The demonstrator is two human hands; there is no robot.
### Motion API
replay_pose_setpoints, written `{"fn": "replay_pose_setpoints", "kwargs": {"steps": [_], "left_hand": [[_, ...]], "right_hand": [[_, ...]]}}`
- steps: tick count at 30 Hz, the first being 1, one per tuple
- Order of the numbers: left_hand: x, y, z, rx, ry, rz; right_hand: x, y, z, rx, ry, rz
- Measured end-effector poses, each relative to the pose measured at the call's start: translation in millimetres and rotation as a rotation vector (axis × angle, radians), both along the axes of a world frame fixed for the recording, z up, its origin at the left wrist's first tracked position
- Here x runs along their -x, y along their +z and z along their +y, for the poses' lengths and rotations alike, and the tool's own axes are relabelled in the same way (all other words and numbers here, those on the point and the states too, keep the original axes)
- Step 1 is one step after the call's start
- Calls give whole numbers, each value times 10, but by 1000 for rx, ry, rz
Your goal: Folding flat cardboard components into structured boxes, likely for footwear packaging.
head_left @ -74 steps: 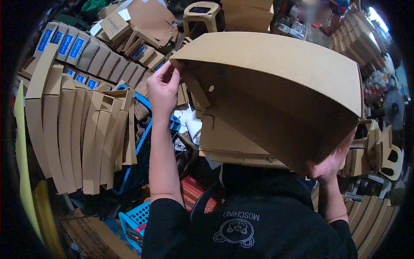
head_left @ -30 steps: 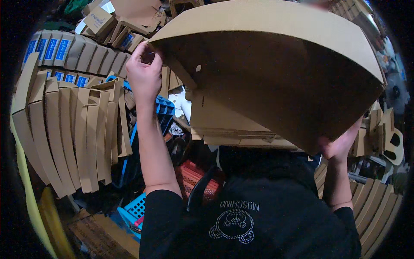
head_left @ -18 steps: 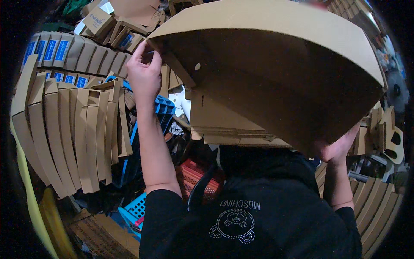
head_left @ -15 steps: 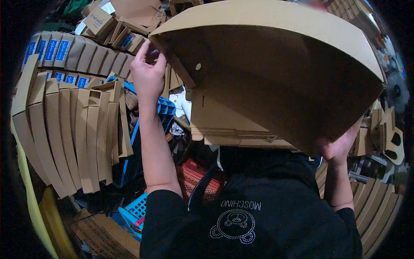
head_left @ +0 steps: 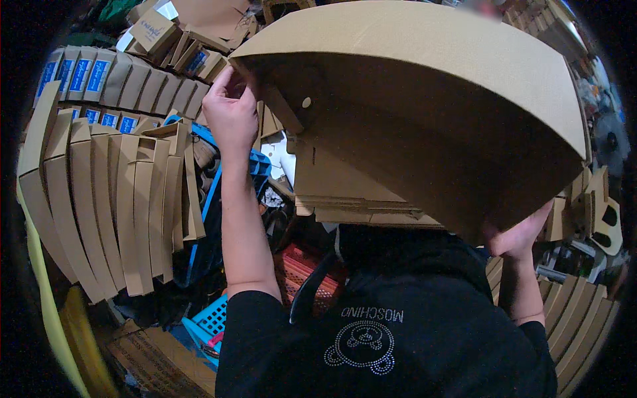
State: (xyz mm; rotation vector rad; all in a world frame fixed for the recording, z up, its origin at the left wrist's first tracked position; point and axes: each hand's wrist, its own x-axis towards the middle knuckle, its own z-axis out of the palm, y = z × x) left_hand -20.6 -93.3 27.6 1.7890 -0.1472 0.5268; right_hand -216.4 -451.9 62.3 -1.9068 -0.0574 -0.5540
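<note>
A large brown cardboard box (head_left: 424, 126), open-sided like a tray, is tilted up in front of me. My left hand (head_left: 231, 109) grips its left corner, thumb and fingers closed around the edge. At the lower right corner my right hand (head_left: 521, 235) holds the box, its fingers mostly hidden behind the cardboard. A small round hole (head_left: 306, 103) shows in the box near its left end. Beneath it lies a stack of flat cardboard sheets (head_left: 371, 215), close to my body.
Folded cardboard boxes (head_left: 109, 205) stand in a row at the left, with blue-labelled boxes (head_left: 79, 74) behind them. A blue crate (head_left: 257, 166), a red crate (head_left: 305, 275) and a light-blue basket (head_left: 211, 322) sit low at the left. More cardboard pieces (head_left: 577, 325) lean at the right.
The box has tipped slightly, so more of its upper outer panel shows and its right end sits a little lower. Both hands keep their places on it.
</note>
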Motion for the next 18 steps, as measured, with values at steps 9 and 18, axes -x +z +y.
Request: {"fn": "replay_pose_setpoints", "kwargs": {"steps": [9,18], "left_hand": [[-20,-78,59,3,-28,-83],[28,112,74,-84,-67,54]], "right_hand": [[89,-277,-127,-40,132,-127],[-107,60,101,-8,70,-18]]}}
